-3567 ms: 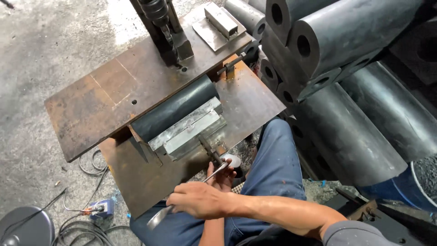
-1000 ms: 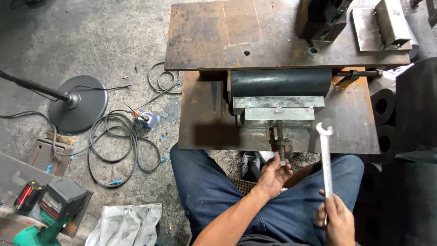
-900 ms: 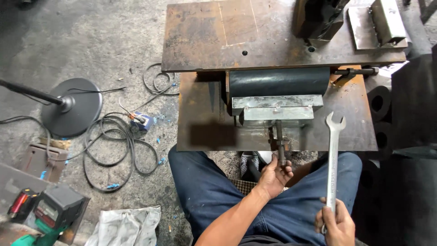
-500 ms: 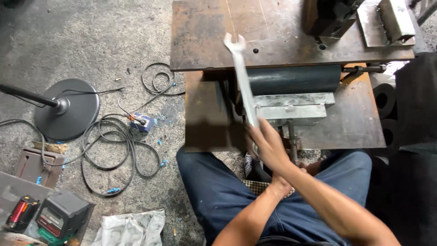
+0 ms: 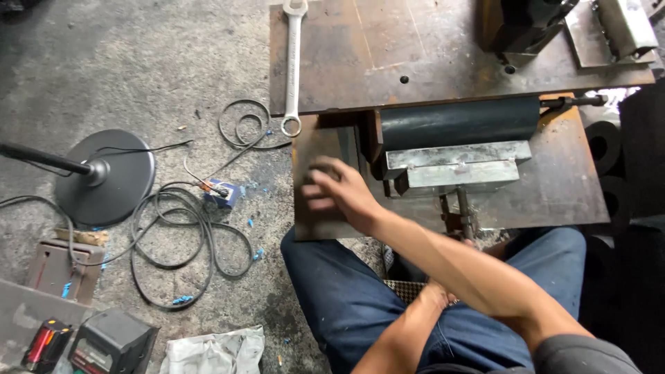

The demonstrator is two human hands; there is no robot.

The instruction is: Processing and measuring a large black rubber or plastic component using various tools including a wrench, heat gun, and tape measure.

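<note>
A: Bench (image 5: 443, 48) first. What's on it?

B: Rusty steel plate, two levels. A dark machine base sits on the upper plate at the far right. On the lower plate (image 5: 561, 187) a black rubber roller (image 5: 460, 121) lies across, with a grey metal clamp block (image 5: 454, 166) just in front of it, touching.

A: The wrench?

B: Long silver combination wrench (image 5: 292, 66) lies flat on the upper plate's left edge, open end away from the person, ring end hanging just past the near edge. Nobody is holding it.

A: Hands?

B: Right hand (image 5: 339, 194) is out over the left part of the lower plate, well short of the wrench. Fingers (image 5: 320, 185) are spread loosely and grip nothing; they're motion-blurred, so I can't tell if they touch the plate. Left hand (image 5: 443, 294) is low between the knees under the right forearm, mostly hidden, so I can't tell its fingers.

A: Floor?

B: Concrete. A round black stand base (image 5: 104, 176) is at left, a coil of black cable (image 5: 187, 242) beside it, a small blue piece (image 5: 223, 194) among the wires. A black box and a crumpled white rag (image 5: 215, 350) lie nearest the person.
</note>
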